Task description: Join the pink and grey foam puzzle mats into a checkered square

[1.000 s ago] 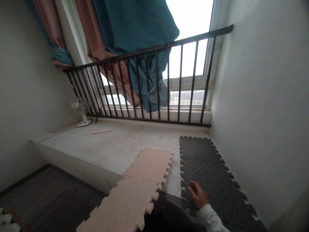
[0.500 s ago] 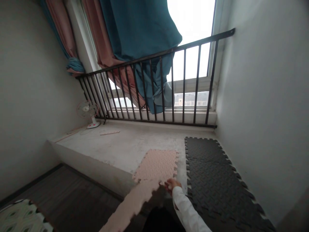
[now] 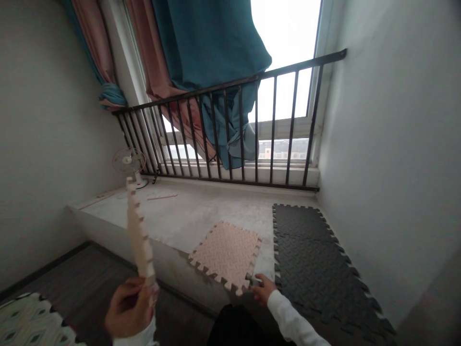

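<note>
My left hand [image 3: 128, 308] grips a pink foam puzzle-edged mat tile [image 3: 139, 230], which stands up edge-on above the floor. Another pink foam tile [image 3: 225, 254] lies flat on the concrete ledge, its near edge at the ledge's lip. My right hand [image 3: 264, 289] is at that tile's near right corner, in a white sleeve. A small grey object [image 3: 252, 279] shows at its fingertips, too small to identify. To the right of the hand lie joined dark grey foam mat tiles [image 3: 313, 259].
The raised concrete ledge [image 3: 173, 211] meets a dark wood floor [image 3: 97, 283]. A black metal railing [image 3: 223, 108] crosses the window, with teal and pink curtains [image 3: 212, 43]. A small white fan [image 3: 129, 163] stands at the left. Patterned cloth [image 3: 32, 322] sits bottom left.
The nearer pink tile has come apart from the other. It is now lifted and held edge-on in my left hand, which has entered view. The other pink tile lies flat on the ledge.
</note>
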Motion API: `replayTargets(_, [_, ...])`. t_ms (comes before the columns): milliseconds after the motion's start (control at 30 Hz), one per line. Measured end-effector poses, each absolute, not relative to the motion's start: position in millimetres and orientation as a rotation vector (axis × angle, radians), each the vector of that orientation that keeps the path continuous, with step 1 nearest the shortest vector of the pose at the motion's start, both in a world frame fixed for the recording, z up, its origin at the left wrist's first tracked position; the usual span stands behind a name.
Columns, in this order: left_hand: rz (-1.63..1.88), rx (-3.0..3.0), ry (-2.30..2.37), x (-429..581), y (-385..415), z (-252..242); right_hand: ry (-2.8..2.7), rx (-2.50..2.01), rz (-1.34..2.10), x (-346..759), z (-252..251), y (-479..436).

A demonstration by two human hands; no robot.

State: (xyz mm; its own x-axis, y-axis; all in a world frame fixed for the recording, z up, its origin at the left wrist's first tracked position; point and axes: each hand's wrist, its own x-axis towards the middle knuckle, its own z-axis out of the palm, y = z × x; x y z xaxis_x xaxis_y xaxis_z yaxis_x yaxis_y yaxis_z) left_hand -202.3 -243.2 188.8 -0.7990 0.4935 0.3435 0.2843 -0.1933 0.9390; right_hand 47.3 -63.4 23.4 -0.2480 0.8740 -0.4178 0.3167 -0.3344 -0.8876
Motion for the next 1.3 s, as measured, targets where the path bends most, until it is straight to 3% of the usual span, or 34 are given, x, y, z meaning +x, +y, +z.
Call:
replayTargets(100, [2.064, 1.276, 2.013, -177, -176, 180, -1.670, -1.682, 1.172, 101, 29, -40])
replayTargets(200, [1.450, 1.641, 2.212, -145, -120, 146, -1.878, -1.925, 0.673, 165, 39, -17])
replayTargets(300, [0.713, 1.761, 2.269, -126, -94, 89, -1.868, -2.064, 0.492, 222, 49, -4])
replayTargets(400, [0.408, 1.789, 2.238, -122, -91, 37, -1.863, -2.172, 0.349, 263, 53, 2])
replayTargets(500, [0.296, 1.781, 2.272, -124, -97, 13, -1.951, -2.306, 0.150, 287, 41, 10])
replayTargets(733, [0.104, 1.778, 2.355, -118, -106, 11, -2.064, -2.340, -0.281, 303, -26, 23])
replayTargets(900, [0.053, 1.739, 2.398, -117, -108, 13, -2.013, -2.305, -0.289, 298, -30, 15])
replayTargets(1067, [-0.124, 1.658, 2.549, -103, -104, 49, -2.034, -2.286, -0.300, 291, -17, 6])
replayTargets(1300, [0.228, 1.911, 2.063, -20, -5, 82, -2.005, -2.317, -0.182, 293, -23, 8])
